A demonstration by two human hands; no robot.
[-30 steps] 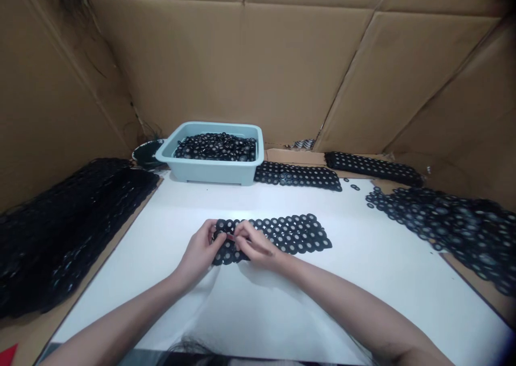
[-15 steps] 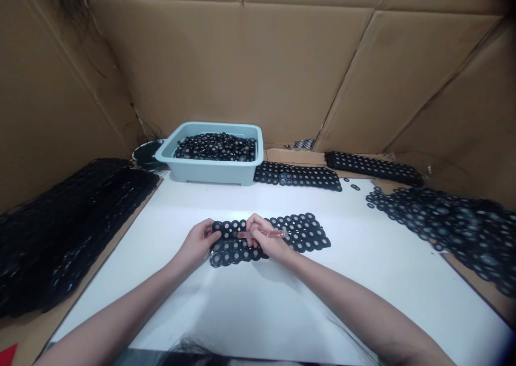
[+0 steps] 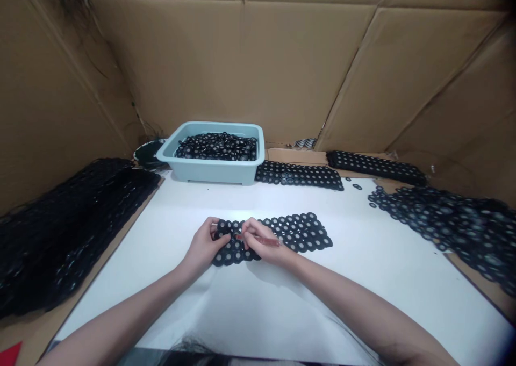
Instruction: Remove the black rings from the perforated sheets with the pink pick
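Observation:
A strip of black discs with pale centres (image 3: 300,231), joined in rows, lies flat on the white board before me. My left hand (image 3: 206,243) pinches its left end, thumb on top and fingers tucked at the far edge. In my right hand (image 3: 258,241) is a slim pen-like tool with a reddish see-through handle (image 3: 269,241), its handle slanting back over the palm. The tool's tip points left onto the discs, close to my left thumb. Whether the tip goes through the strip is too small to tell.
A light blue basin (image 3: 209,171) full of black discs stands at the back. Beside it lie a finished-looking strip (image 3: 302,175) and another disc strip (image 3: 374,167). Loose discs heap (image 3: 455,221) at right; shiny black material (image 3: 80,226) lies left. Cardboard walls (image 3: 226,59) enclose the board.
My left hand has shifted right, its thumb further onto the strip. My right hand has moved slightly left, bringing the tool's tip near that thumb, with the handle tilted more.

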